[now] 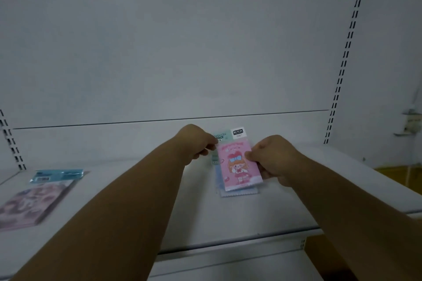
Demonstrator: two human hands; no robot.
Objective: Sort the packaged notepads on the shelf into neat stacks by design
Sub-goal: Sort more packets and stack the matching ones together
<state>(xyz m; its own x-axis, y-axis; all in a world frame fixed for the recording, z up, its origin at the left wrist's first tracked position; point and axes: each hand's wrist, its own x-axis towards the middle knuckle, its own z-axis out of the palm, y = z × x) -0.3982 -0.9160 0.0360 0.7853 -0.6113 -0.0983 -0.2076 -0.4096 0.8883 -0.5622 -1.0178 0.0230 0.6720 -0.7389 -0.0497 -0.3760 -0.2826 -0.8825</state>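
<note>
A pink packaged notepad [237, 166] with a cartoon girl on it lies on top of a small pile in the middle of the white shelf [137, 189]. Under it show pale blue packets [237, 192] and a mint header card [221, 136]. My left hand [197, 141] pinches the pile's upper left corner. My right hand [272, 157] grips the pink notepad's right edge. At the far left of the shelf lies a stack of purple-pink notepads [29, 201] with a blue header card [58, 175].
The white back panel [182, 52] rises behind the shelf, with slotted uprights at left [11, 141] and right [342, 64]. The shelf's front edge [228, 239] runs below my forearms. A yellow floor patch [402, 175] shows at the right.
</note>
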